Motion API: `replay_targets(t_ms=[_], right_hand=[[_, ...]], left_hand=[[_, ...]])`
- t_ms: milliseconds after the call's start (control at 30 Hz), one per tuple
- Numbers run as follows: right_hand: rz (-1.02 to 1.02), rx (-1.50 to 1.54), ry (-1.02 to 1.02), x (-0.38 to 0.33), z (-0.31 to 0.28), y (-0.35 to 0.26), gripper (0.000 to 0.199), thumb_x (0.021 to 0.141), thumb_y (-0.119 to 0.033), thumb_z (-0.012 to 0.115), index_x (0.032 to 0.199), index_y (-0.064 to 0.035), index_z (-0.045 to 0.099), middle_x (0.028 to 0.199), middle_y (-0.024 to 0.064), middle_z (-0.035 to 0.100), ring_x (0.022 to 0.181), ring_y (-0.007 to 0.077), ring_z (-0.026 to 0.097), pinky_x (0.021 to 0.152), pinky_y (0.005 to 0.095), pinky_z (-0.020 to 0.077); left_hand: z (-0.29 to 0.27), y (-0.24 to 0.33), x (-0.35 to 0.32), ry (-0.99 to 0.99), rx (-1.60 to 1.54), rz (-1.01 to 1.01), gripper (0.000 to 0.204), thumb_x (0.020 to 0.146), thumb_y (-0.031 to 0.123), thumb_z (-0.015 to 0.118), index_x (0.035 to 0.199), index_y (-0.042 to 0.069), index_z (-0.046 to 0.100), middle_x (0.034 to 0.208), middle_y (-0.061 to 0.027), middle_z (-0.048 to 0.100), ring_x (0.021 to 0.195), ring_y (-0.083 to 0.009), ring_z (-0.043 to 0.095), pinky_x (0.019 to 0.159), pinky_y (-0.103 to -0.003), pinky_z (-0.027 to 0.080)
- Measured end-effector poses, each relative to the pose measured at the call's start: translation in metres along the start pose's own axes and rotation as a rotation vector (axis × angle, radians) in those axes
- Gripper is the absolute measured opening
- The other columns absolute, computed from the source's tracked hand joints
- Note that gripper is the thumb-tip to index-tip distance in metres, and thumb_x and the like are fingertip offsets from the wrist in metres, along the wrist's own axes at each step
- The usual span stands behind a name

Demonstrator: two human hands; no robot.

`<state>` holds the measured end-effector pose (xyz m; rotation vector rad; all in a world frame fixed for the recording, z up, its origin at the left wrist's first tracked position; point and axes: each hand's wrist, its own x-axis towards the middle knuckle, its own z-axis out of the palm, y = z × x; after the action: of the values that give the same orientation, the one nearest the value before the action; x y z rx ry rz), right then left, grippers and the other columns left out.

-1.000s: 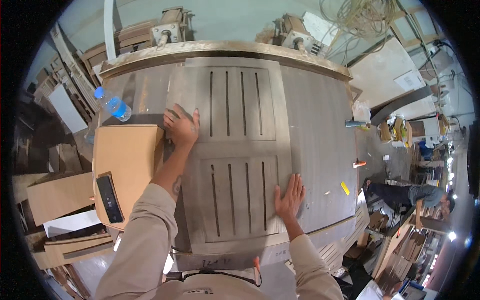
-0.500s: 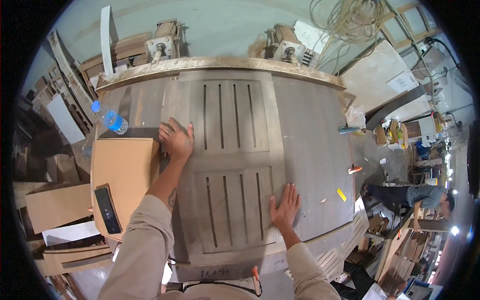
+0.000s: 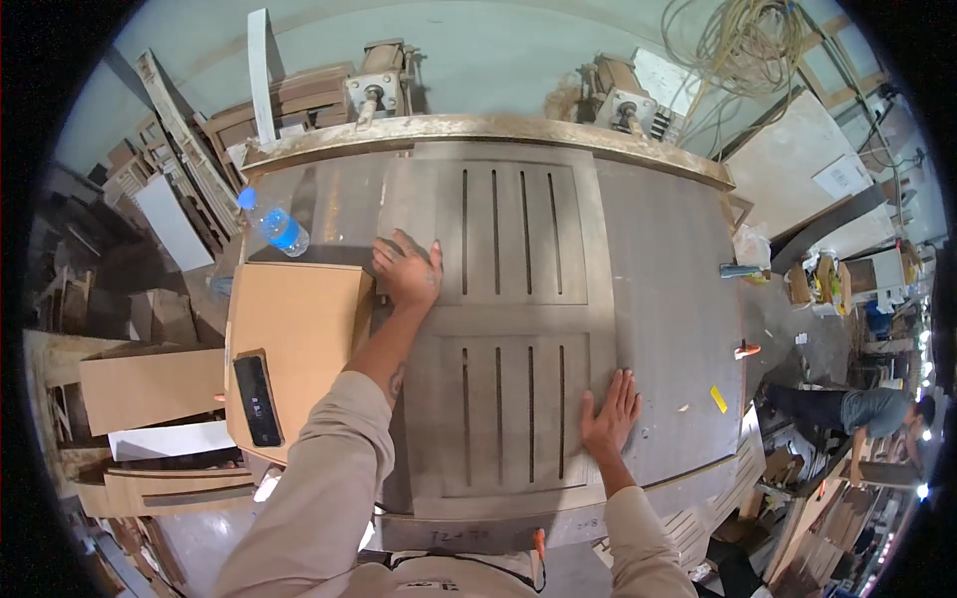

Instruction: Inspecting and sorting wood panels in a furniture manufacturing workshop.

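Note:
A flat grey-brown wooden door panel (image 3: 503, 320) lies on the worktable, with two recessed fields, each cut by several long narrow slots. My left hand (image 3: 411, 271) rests flat on the panel's left side, fingers spread, just beyond the cardboard box. On the panel's right edge, nearer to me, lies my right hand (image 3: 610, 417), palm down with its fingers stretched out. Neither hand holds anything. The cardboard box (image 3: 309, 319) stands left of my left forearm, and a black phone-like device (image 3: 258, 399) lies on top of it.
A water bottle (image 3: 274, 222) with a blue cap stands beyond the box. Along the far edge runs a wooden rail (image 3: 498, 127) with two cylinder-like clamps behind it. A yellow piece (image 3: 719, 400) lies on the table (image 3: 668, 299) at right. Another person (image 3: 867, 411) bends over at far right.
The whole scene has shifted to the right in the picture as my view turned. Both hands stay flat on the panel in nearly the same places.

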<state>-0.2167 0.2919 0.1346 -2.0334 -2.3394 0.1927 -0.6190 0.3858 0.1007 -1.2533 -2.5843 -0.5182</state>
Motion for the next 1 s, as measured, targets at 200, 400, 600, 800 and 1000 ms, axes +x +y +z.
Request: replay_targets(t_ms=[200, 400, 600, 800, 1000], right_hand=[[-0.028, 0.020, 0.028, -0.004, 0.004, 0.008, 0.073, 0.095, -0.048, 0.041, 0.146, 0.0012, 0.026, 0.153, 0.0198, 0.025, 0.143, 0.0316, 0.019, 0.116, 0.0506, 0.0099], [-0.004, 0.013, 0.017, 0.004, 0.003, 0.005, 0.072, 0.094, -0.046, 0.042, 0.146, 0.0004, 0.027, 0.152, 0.0192, 0.026, 0.143, 0.0324, 0.020, 0.115, 0.0511, 0.0108], [-0.014, 0.022, 0.054, -0.004, 0.005, 0.010, 0.072, 0.094, -0.046, 0.043, 0.146, 0.0006, 0.027, 0.152, 0.0188, 0.025, 0.143, 0.0320, 0.019, 0.115, 0.0524, 0.0111], [-0.014, 0.051, 0.064, -0.006, 0.010, 0.004, 0.073, 0.093, -0.048, 0.044, 0.146, -0.0016, 0.026, 0.153, 0.0176, 0.026, 0.143, 0.0314, 0.020, 0.115, 0.0521, 0.0109], [0.003, 0.117, 0.139, -0.003, 0.014, 0.015, 0.068, 0.094, -0.047, 0.044, 0.145, -0.0053, 0.030, 0.151, 0.0159, 0.030, 0.143, 0.0277, 0.022, 0.115, 0.0510, 0.0112]], left_hand=[[0.008, -0.001, -0.001, 0.062, 0.008, 0.041, 0.073, 0.088, 0.047, 0.053, 0.131, -0.011, 0.041, 0.127, -0.0411, 0.036, 0.117, -0.0499, 0.035, 0.101, -0.056, 0.028], [0.005, -0.001, -0.001, -0.032, -0.001, 0.019, 0.074, 0.090, 0.051, 0.049, 0.131, -0.011, 0.044, 0.129, -0.0428, 0.034, 0.118, -0.0487, 0.033, 0.100, -0.056, 0.028], [0.003, 0.004, -0.003, -0.086, 0.052, 0.027, 0.079, 0.091, 0.054, 0.044, 0.138, -0.010, 0.035, 0.131, -0.0433, 0.033, 0.120, -0.0497, 0.033, 0.102, -0.055, 0.025], [0.014, -0.027, -0.002, -0.090, 0.054, 0.123, 0.079, 0.093, 0.055, 0.038, 0.139, -0.009, 0.033, 0.138, -0.0445, 0.025, 0.133, -0.0550, 0.018, 0.110, -0.057, 0.015], [-0.065, -0.030, -0.167, -0.398, -0.331, -0.003, 0.077, 0.094, 0.047, 0.047, 0.143, -0.006, 0.024, 0.148, -0.0367, 0.014, 0.139, -0.0497, 0.014, 0.111, -0.060, 0.013]])
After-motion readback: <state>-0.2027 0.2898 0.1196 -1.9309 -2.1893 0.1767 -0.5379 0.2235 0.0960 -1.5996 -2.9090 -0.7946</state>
